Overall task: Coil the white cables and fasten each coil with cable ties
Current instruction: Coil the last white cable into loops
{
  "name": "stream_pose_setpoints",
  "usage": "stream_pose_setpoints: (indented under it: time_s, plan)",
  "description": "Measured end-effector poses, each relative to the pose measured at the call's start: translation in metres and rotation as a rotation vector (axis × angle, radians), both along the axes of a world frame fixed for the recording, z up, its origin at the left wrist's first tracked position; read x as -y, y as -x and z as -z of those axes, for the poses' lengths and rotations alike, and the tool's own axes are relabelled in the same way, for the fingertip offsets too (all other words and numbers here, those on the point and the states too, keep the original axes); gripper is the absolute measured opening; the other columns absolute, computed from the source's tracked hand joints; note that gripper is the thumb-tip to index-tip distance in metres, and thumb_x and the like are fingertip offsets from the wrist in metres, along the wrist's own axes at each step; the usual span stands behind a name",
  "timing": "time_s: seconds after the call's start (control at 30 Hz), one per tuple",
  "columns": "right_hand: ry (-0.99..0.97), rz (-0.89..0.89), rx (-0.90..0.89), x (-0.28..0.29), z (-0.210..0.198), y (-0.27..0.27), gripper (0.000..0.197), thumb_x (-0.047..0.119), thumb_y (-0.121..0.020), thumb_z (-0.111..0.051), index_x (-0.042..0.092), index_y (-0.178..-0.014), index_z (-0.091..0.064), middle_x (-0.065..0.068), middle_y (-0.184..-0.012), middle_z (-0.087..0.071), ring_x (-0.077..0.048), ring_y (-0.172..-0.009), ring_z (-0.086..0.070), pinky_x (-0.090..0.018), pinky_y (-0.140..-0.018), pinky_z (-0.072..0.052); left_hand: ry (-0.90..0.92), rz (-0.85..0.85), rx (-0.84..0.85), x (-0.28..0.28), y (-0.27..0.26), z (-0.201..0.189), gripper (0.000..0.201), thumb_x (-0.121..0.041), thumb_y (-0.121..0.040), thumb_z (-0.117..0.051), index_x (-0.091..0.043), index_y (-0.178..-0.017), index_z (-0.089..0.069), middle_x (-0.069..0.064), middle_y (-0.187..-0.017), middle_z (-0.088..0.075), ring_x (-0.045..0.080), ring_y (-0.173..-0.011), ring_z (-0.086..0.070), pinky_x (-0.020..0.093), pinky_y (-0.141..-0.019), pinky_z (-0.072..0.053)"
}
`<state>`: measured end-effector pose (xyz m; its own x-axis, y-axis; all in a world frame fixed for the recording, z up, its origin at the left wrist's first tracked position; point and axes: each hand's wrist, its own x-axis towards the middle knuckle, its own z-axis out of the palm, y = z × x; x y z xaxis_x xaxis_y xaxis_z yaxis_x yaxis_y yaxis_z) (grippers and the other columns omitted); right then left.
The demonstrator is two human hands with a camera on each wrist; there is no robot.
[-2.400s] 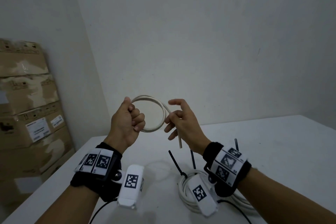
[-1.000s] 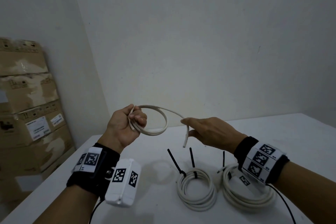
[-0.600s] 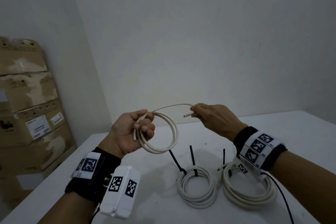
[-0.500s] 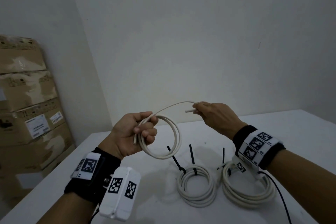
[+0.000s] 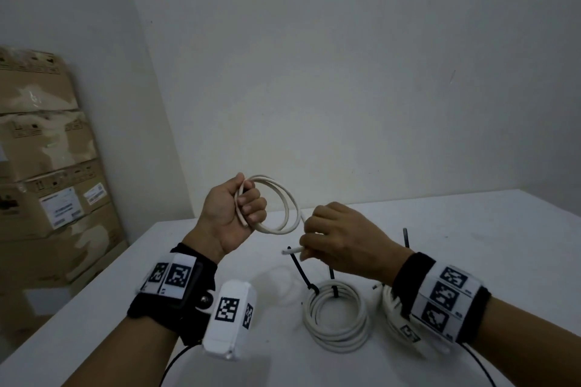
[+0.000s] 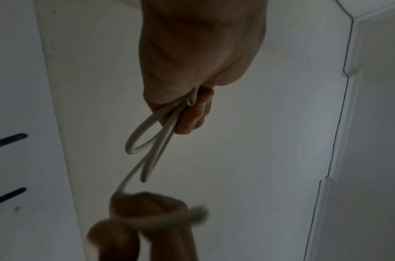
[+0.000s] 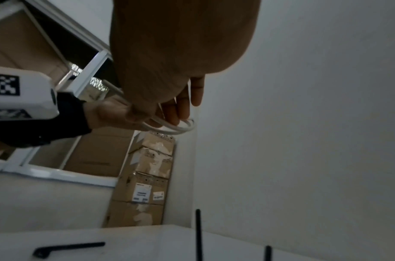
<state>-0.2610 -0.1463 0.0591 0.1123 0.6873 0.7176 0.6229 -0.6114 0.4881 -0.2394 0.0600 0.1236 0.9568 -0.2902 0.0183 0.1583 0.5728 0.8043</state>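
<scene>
My left hand [image 5: 232, 214] is raised above the white table [image 5: 157, 276] and grips a small coil of white cable [image 5: 279, 207] at its left side; the left wrist view shows the loops [image 6: 147, 137] leaving the curled fingers. My right hand [image 5: 333, 242] is just right of the coil and pinches the cable's free end [image 5: 292, 251], which sticks out to the left. In the right wrist view the cable [image 7: 176, 128] runs under its fingers. On the table lie two finished coils [image 5: 336, 317] [image 5: 393, 311] with black cable ties [image 5: 300, 270].
Stacked cardboard boxes [image 5: 41, 166] stand against the left wall, also seen in the right wrist view [image 7: 147, 176]. A bare wall rises behind the table. A black cable tie [image 7: 69, 247] lies loose on the table.
My right hand has brought the free end down from above the coil to below and right of it. My left hand has lifted the coil and turned it upright.
</scene>
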Motion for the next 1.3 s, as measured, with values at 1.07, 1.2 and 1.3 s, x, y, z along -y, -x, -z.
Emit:
stream_pose_setpoints:
  time_s: [1.07,1.2,1.3]
  plan:
    - [-0.901,-0.05,-0.597,-0.037,-0.01,0.023,0.042,0.053,-0.09,-0.047,0.017,-0.111,-0.048,0.002,-0.11,-0.05,-0.013,-0.1,-0.049,-0.021,-0.086,-0.041,0.064,0.1,0.098,0.008,0.025,0.006,0.035,-0.033,-0.097,-0.036,-0.013,-0.069,-0.044,-0.006,-0.036,-0.027,0.005,-0.024,-0.025,0.012,-0.025,-0.017]
    - [-1.353,-0.604,-1.581,-0.042,-0.025,0.03,0.041,0.041,-0.102,-0.031,0.009,-0.118,-0.05,-0.01,-0.075,-0.062,-0.023,-0.064,-0.066,-0.037,-0.063,-0.055,0.061,0.168,0.092,0.013,0.027,0.008,0.028,-0.031,-0.089,-0.042,-0.013,-0.068,-0.044,-0.006,-0.034,-0.028,0.005,-0.023,-0.027,0.011,-0.025,-0.019]
    - [-1.583,-0.541,-1.377,-0.059,-0.028,0.03,0.044,0.039,-0.102,-0.029,0.005,-0.095,-0.056,0.002,-0.04,-0.037,-0.015,-0.032,-0.047,-0.028,-0.045,-0.043,0.063,0.176,0.077,0.02,0.028,0.011,0.028,-0.031,-0.088,-0.043,-0.013,-0.067,-0.045,-0.005,-0.034,-0.028,0.005,-0.023,-0.027,0.012,-0.024,-0.021]
